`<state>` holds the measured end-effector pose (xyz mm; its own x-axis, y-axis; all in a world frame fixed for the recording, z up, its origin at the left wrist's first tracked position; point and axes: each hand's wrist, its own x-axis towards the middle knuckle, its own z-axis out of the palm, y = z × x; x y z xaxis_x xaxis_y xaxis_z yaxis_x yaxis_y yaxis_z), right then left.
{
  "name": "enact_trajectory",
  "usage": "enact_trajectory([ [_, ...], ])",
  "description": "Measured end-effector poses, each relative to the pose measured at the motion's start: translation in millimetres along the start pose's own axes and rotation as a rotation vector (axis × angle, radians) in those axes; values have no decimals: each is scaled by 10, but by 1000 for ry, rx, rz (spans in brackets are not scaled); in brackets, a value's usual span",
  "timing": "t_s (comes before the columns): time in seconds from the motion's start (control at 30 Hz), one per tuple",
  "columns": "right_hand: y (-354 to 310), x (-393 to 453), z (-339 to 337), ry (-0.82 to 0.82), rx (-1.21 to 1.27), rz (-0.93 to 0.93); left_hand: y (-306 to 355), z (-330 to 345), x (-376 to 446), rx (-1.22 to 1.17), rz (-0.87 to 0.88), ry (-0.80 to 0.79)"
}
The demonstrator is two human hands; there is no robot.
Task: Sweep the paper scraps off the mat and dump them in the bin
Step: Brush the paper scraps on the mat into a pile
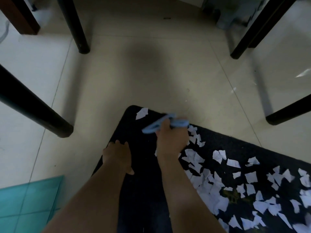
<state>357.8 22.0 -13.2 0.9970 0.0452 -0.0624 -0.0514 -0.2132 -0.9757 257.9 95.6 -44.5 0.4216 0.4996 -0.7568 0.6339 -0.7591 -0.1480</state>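
Fingers: right hand (171, 137) grips blue brush (165, 122) | left hand (117, 155) flat on mat (139, 190) | scraps (235, 182) rightward | table legs (74, 24) around

pale tiled floor (151, 78), dim light; black furniture legs (74, 24) on both sides; teal sheet (25, 202) near-left corner.

Pale tiled floor (151, 78) — carrying a dark mat (141, 190), black furniture legs (74, 26) and a teal sheet (25, 202). Scattered over the mat — white paper scraps (234, 184).
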Motion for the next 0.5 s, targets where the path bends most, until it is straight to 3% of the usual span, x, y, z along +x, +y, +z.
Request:
enact_trajectory([
  [0.17,-217,143,561,-336,-246,-156,-3,29,2,-1,-13,-4],
  [0.3,-199,455,492,-423,-416,-378,-8,28,38,16,-4,-29],
  [0.5,-89,783,461,-770,-748,-653,-14,-9,91,16,5,-67],
])
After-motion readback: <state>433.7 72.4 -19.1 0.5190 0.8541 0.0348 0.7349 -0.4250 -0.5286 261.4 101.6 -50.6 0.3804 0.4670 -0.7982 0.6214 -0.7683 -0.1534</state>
